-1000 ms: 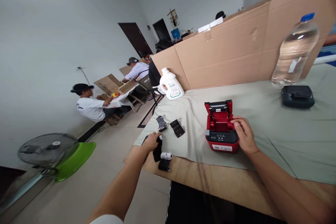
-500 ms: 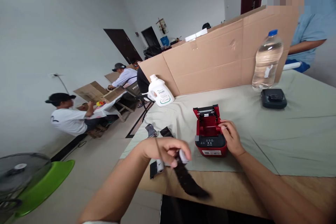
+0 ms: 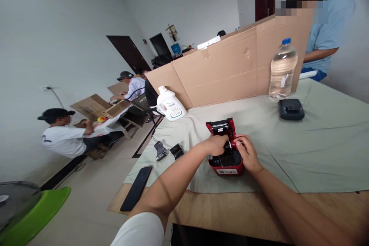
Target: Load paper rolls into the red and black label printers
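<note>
A red and black label printer (image 3: pixel 226 171) stands on the cloth with its lid raised. My left hand (image 3: pixel 217 144) reaches into its bay, fingers closed round a small white roll (image 3: pixel 228 145). The black strip (image 3: pixel 227 160) from this roll hangs over the printer's front top. My right hand (image 3: pixel 248 153) grips the printer's right side wall near the roll's end. My left fingers hide part of the bay, so I cannot tell whether the roll is seated. To the left lie two more rolls with black strips, one silvery (image 3: pixel 160 151) and one black (image 3: pixel 177 152).
A black phone (image 3: pixel 136 188) lies at the table's left front edge. Behind stand a white detergent jug (image 3: pixel 171 104), a cardboard partition (image 3: pixel 219 75), a water bottle (image 3: pixel 283 70) and a dark box-like device (image 3: pixel 291 110). Several people sit at other tables.
My left hand has carried the roll from the printer's left front up into its open bay, the black strip trailing. My right hand stays on the printer's side. The view has shifted slightly.
</note>
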